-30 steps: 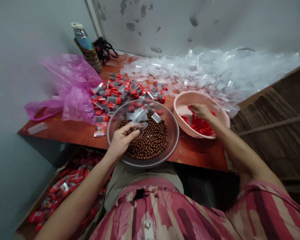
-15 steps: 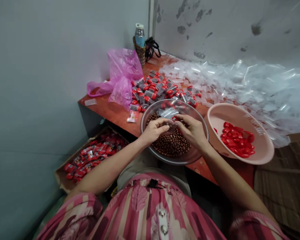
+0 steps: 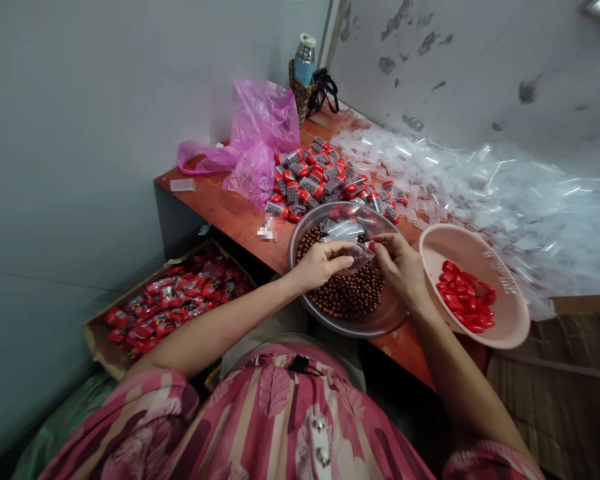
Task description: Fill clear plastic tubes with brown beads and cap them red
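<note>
My left hand [image 3: 321, 267] is closed on a small clear plastic container [image 3: 360, 259] that looks dark inside. Thumb and fingers of my right hand [image 3: 403, 265] pinch a small red cap [image 3: 372, 246] right at the container's end; whether the two touch I cannot tell. Both hands are over a shiny grey bowl [image 3: 293, 257] of round brown beads [image 3: 353, 297]. Among the beads, behind my fingers, lie several clear plastic containers [image 3: 344, 230].
Right of the bowl stands a pink basin [image 3: 517, 313] holding red caps [image 3: 467, 297]. Behind are filled red-capped containers [image 3: 315, 177], a heap of clear plastic pieces [image 3: 480, 180], a pink bag [image 3: 265, 120] and a flask [image 3: 305, 60]. A carton [image 3: 97, 343] of red packets stands lower left.
My right hand has moved slightly right from my left, and the red cap now shows more plainly between its fingers. The whole view has shifted and tilted a little.
</note>
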